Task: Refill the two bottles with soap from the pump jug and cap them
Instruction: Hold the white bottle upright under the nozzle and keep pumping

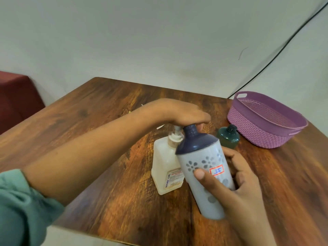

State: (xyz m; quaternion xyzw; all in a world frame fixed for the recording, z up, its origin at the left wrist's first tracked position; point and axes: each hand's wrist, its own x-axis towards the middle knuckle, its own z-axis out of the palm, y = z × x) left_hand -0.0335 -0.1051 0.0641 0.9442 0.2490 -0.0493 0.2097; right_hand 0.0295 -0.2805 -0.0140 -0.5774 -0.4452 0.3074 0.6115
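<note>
Teal sleeve (17, 201) at left, forearm reaching across wooden table (88, 121). Left hand (177, 112) palm-down on pump head (174, 134), fingers stretched flat, not curled. Pump jug (164, 167) upright mid-table, translucent white, fill level unclear. Grey bottle (200, 153) with flower print touching jug, tilted, navy neck under left palm; opaque, contents unseen. Right hand (248, 192) wraps it, thumb beside red-edged label. Green bottle (228, 138) beyond, black-capped, near purple basket (262, 137).
</note>
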